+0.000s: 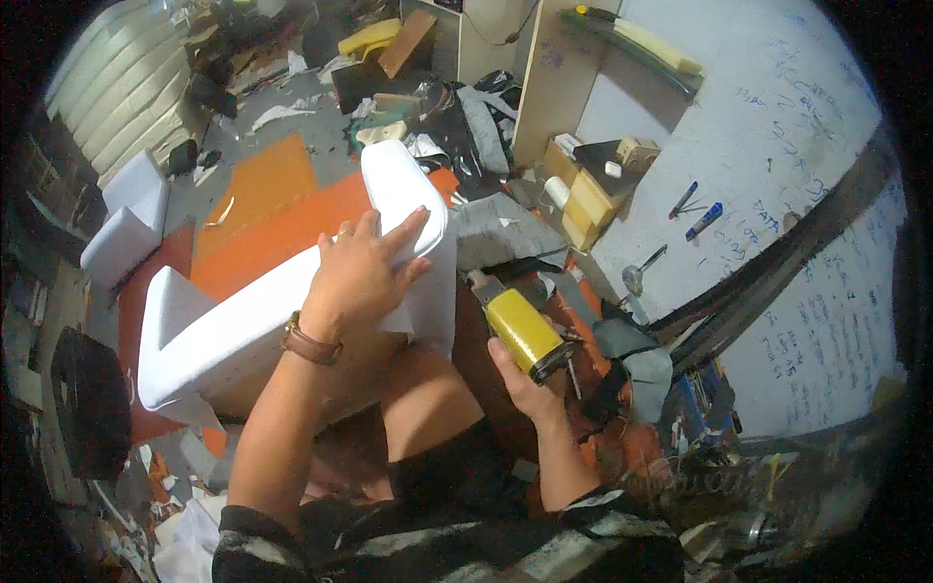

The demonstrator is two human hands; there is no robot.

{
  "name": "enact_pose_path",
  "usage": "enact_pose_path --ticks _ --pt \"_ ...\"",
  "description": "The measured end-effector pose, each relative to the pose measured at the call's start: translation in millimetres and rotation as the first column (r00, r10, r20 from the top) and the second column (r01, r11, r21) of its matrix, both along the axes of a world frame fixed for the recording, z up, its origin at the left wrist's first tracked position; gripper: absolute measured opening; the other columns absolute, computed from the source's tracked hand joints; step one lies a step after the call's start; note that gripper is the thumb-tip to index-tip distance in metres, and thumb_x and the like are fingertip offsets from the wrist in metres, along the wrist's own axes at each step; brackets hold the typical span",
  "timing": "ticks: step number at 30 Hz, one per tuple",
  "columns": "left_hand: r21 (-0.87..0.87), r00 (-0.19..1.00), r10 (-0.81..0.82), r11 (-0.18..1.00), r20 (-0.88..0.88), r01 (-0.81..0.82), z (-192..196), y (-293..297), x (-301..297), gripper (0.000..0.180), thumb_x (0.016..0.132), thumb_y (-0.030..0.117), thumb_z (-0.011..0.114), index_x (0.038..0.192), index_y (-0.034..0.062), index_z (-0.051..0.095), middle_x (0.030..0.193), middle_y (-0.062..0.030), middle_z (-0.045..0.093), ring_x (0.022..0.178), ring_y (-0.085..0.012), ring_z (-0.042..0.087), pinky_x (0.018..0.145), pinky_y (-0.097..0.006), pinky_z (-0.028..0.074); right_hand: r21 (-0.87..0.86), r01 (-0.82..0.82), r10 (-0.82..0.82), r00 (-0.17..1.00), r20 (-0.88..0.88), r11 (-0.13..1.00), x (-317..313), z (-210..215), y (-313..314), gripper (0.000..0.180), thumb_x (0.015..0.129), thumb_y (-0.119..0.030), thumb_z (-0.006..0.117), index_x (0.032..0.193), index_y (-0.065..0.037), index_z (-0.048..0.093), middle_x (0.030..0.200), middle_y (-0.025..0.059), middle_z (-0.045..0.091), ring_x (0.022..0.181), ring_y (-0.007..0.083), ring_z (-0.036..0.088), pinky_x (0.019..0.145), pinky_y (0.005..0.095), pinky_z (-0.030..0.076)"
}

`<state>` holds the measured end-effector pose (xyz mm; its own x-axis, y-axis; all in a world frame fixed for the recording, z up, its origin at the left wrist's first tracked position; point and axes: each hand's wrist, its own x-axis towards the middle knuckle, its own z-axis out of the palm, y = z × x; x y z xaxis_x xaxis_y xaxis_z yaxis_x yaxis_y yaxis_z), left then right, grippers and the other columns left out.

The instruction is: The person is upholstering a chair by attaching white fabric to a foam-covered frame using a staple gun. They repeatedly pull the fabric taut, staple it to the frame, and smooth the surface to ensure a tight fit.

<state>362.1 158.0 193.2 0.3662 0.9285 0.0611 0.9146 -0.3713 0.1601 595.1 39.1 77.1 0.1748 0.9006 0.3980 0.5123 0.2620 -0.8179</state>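
A white upholstered frame [262, 325], L-shaped at both ends, rests across my lap, with loose white cloth hanging from its right end. My left hand [364, 262] lies on its padded top near the raised right end [397, 175], fingers spread. To the right, my right hand [530, 384] is closed round a yellow can-shaped object [523, 325]. This object tilts up and left, with a grey piece at its upper end and a dark lower end; its exact kind is unclear. Part of my right hand's grip is hidden behind it.
Orange sheets [258, 238] cover the floor ahead. A second white padded piece [131, 214] stands at the left. Scraps and dark bags [471, 136] lie beyond. At the right, markers [704, 222] lie on a white, written-on board [748, 146], beside yellow foam blocks [591, 209].
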Motion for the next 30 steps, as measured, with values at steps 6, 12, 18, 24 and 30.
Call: enact_pose_path --ticks 6,12,18,24,30 --pt "-0.041 0.999 -0.035 0.999 -0.003 0.035 -1.0 6.6 -2.6 0.066 0.105 0.045 0.063 0.165 0.0378 0.038 0.161 -0.0331 0.040 0.149 -0.0533 0.040 0.115 -0.077 0.031 -0.009 -0.105 0.102 0.980 -0.173 0.994 -27.3 15.8 19.5 0.018 0.093 -0.019 0.079 0.106 -0.006 0.079 0.100 0.0080 0.082 0.090 0.0217 0.079 0.080 0.0375 0.060" --pt "-0.063 0.999 -0.043 0.997 0.022 0.044 0.1 7.7 -1.9 0.066 0.105 0.047 0.062 0.166 0.0383 0.036 0.166 -0.0332 0.033 0.155 -0.0537 0.032 0.116 -0.080 0.026 0.052 -0.083 0.087 0.992 -0.090 0.995 -32.8 2.7 29.9 0.019 0.094 -0.020 0.077 0.106 -0.006 0.079 0.099 0.0082 0.082 0.086 0.0225 0.079 0.078 0.0369 0.059" --pt "0.046 0.996 -0.061 0.997 0.072 0.058 -11.2 2.4 -3.6 0.062 0.105 0.046 0.062 0.162 0.0333 0.043 0.158 -0.0353 0.042 0.150 -0.0559 0.039 0.113 -0.081 0.030 -0.023 -0.140 0.136 0.982 -0.134 0.990 -34.9 0.7 35.0 0.020 0.096 -0.019 0.077 0.109 -0.004 0.076 0.099 0.0077 0.079 0.088 0.0219 0.076 0.080 0.0381 0.058" --pt "0.075 0.996 -0.072 0.995 0.056 0.068 -10.0 3.8 -2.2 0.060 0.106 0.050 0.057 0.162 0.0320 0.044 0.162 -0.0326 0.040 0.151 -0.0541 0.039 0.115 -0.078 0.031 -0.117 -0.118 0.082 0.957 -0.277 0.986 -31.8 -6.7 37.9 0.028 0.095 -0.026 0.079 0.111 -0.004 0.076 0.096 0.0076 0.078 0.081 0.0214 0.075 0.078 0.0389 0.059" --pt "0.074 0.973 -0.170 0.984 0.157 0.160 -29.5 16.2 -93.9 0.064 0.111 0.051 0.048 0.161 0.0097 0.046 0.163 -0.0242 0.046 0.153 -0.0407 0.041 0.125 -0.051 0.033 -0.624 -0.132 -0.151 0.913 -0.380 0.770 14.3 -48.1 -1.9 0.041 0.095 -0.030 0.082 0.122 -0.002 0.070 0.094 0.0021 0.072 0.070 0.0117 0.064 0.063 0.0293 0.052"
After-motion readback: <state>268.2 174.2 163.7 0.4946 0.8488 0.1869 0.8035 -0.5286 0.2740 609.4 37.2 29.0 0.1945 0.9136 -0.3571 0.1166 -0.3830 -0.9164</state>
